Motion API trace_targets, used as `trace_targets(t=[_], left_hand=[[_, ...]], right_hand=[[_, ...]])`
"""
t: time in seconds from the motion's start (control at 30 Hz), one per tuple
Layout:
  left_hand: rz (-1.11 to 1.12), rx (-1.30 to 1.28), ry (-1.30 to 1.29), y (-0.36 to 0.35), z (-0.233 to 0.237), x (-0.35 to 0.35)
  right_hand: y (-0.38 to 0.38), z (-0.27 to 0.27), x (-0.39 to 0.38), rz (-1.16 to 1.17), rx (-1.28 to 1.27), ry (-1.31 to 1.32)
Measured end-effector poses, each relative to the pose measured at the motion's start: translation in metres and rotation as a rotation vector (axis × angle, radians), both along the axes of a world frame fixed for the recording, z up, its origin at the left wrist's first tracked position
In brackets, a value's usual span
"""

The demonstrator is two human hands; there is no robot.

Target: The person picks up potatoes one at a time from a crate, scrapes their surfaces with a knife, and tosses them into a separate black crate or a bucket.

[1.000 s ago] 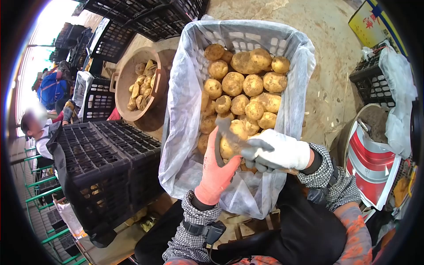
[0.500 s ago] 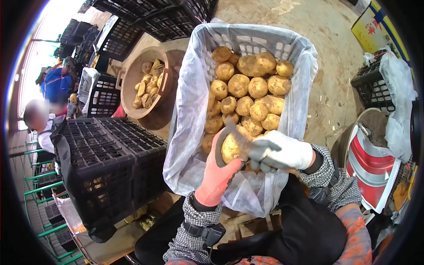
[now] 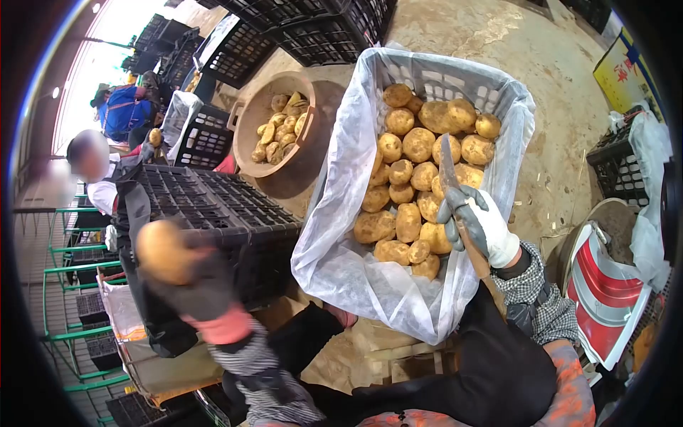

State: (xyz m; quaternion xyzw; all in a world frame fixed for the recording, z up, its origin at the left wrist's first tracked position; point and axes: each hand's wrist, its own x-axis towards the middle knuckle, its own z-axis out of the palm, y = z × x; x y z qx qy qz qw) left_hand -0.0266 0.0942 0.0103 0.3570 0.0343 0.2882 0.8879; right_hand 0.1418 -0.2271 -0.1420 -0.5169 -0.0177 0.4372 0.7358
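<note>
My left hand [image 3: 203, 288], in a pink and dark grey glove, is closed on a potato [image 3: 163, 249]. Both are smeared by motion, in front of the black crates on the left. My right hand [image 3: 487, 224], in a white and grey glove, grips a knife [image 3: 448, 167] with a brownish blade and wooden handle. The blade points up and away over a crate [image 3: 345, 171] lined with white sheeting. Several potatoes [image 3: 384, 142] lie inside that crate, close to my right hand.
Black crates [image 3: 206, 196] stand left of the lined crate. Behind them a brown tub [image 3: 242, 146] holds cut potato pieces [image 3: 274, 139]. At right are a red and white sheet [image 3: 605, 285] and another black crate [image 3: 615, 160]. A person [image 3: 96, 160] is at the far left.
My left hand has swung from over the lined crate to the left with the potato. The knife has come away from it and now points up. The view has shifted left.
</note>
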Motion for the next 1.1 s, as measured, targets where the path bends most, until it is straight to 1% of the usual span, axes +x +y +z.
trace_targets(t=[0.03,0.07,0.1,0.17,0.23,0.27,0.3,0.33,0.37,0.4,0.47,0.5,0.6,0.67,0.7,0.77,0.8,0.83,0.87,0.9,0.97,1.0,1.03,1.1], left_hand=[[0.11,-0.156,-0.218,0.031,0.027,-0.015],[-0.136,-0.041,-0.269,0.037,0.045,-0.02],[-0.138,0.016,-0.257,0.042,0.053,-0.021],[0.112,0.174,0.116,0.033,0.025,-0.003],[-0.055,0.319,0.36,-0.028,-0.05,0.047],[-0.078,0.692,0.824,-0.058,-0.069,0.067],[-0.293,0.708,0.784,-0.085,-0.099,0.098],[-0.354,0.975,0.804,-0.091,-0.152,0.117],[-0.301,1.539,0.876,-0.093,-0.187,0.133],[-0.164,1.884,0.948,-0.089,-0.237,0.144],[-0.21,2.124,1.209,-0.086,-0.25,0.177],[-0.16,2.261,1.238,-0.089,-0.255,0.183],[-0.136,2.317,1.178,-0.082,-0.252,0.189],[-0.054,2.034,0.999,-0.077,-0.244,0.18],[-0.035,1.649,0.988,-0.067,-0.247,0.173],[-0.068,1.807,0.946,-0.067,-0.246,0.15],[-0.063,1.804,0.952,-0.07,-0.244,0.143],[-0.17,1.993,0.993,-0.074,-0.243,0.138],[-0.286,2.183,1.025,-0.08,-0.243,0.136],[-0.284,2.182,1.025,-0.084,-0.247,0.133],[-0.405,2.216,0.918,-0.092,-0.27,0.129],[-0.328,2.142,0.889,-0.096,-0.279,0.125],[-0.334,2.14,0.882,-0.093,-0.288,0.125],[-0.587,2.021,1.06,-0.091,-0.282,0.127]], right_hand=[[0.0,0.0,0.0,-0.005,0.003,0.003],[0.0,-0.001,0.002,-0.015,0.007,0.005],[0.0,-0.001,0.004,-0.027,0.009,0.008],[-0.001,0.0,0.006,-0.042,0.035,0.032],[-0.004,-0.004,0.007,-0.06,0.049,0.061],[-0.006,-0.007,0.006,-0.053,0.078,0.031],[-0.007,-0.009,0.006,-0.047,0.104,-0.001],[-0.007,-0.007,0.007,-0.027,0.056,0.015],[-0.007,-0.007,0.006,-0.028,0.092,0.031],[-0.009,-0.01,0.007,0.01,0.118,0.033],[-0.012,-0.014,0.01,0.043,0.137,0.037],[-0.01,-0.012,0.011,0.043,0.136,0.032],[-0.009,-0.012,0.009,0.021,0.165,0.057],[-0.011,-0.012,0.011,0.007,0.195,0.072],[-0.013,-0.014,0.014,0.051,0.173,0.058],[-0.009,-0.014,0.008,0.094,0.152,0.059],[-0.003,-0.011,0.005,-0.009,0.117,0.029],[0.001,-0.009,0.003,-0.113,0.083,-0.005],[0.0,-0.013,0.004,-0.121,0.09,0.023],[0.001,-0.012,0.003,-0.12,0.09,0.022],[0.002,-0.01,0.002,-0.151,0.038,0.017],[0.001,-0.008,0.004,-0.154,0.034,0.016],[0.0,-0.005,0.006,-0.117,0.031,0.006],[0.0,-0.007,0.005,-0.085,0.021,0.01]])
